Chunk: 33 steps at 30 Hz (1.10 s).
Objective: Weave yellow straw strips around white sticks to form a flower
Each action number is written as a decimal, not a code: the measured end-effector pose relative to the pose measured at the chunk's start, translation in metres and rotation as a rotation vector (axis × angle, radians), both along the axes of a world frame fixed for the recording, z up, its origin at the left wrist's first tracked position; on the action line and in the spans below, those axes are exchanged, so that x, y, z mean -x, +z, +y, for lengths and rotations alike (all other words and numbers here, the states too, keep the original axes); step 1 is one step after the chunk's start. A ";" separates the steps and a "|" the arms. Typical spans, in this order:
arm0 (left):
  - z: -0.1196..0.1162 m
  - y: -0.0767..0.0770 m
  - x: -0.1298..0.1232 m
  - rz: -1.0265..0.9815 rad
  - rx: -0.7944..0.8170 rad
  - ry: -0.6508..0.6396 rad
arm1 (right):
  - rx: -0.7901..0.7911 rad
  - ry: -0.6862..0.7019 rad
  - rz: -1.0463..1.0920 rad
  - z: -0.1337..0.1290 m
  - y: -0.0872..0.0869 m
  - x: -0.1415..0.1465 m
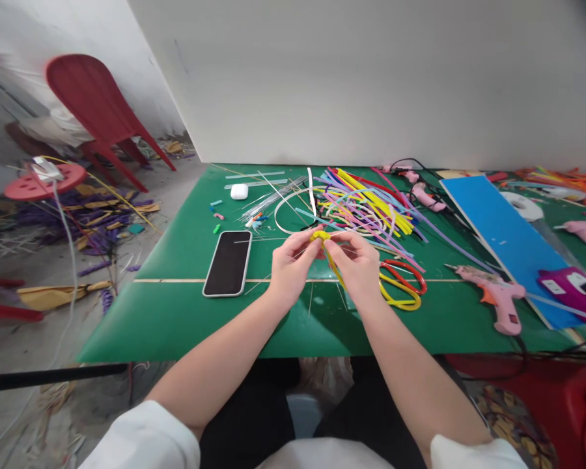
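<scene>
Yellow strip (321,236) being pinched by both hands above the green table (176,312).
Left hand (290,267) and right hand (355,266) are closing fingertips on the strip's looped end; its tail is hanging down between them. Phone (228,262) is lying to the left, the strip pile (366,205) behind, a glue gun (493,294) to the right.

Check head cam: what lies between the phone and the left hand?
Mostly bare green table in the head view. Only a thin pale strip runs across it from under the phone toward the left hand, which pinches a yellow strip.
</scene>
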<state>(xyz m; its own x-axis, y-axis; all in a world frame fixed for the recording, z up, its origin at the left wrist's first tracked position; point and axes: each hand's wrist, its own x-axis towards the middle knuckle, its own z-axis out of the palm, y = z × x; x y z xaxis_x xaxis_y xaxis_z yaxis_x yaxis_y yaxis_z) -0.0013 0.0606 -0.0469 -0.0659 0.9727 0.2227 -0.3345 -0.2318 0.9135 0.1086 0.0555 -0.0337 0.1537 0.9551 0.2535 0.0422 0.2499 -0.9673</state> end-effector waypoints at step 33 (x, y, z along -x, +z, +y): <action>0.016 0.015 0.049 0.026 0.145 -0.611 | 0.177 0.016 0.238 0.020 -0.003 -0.028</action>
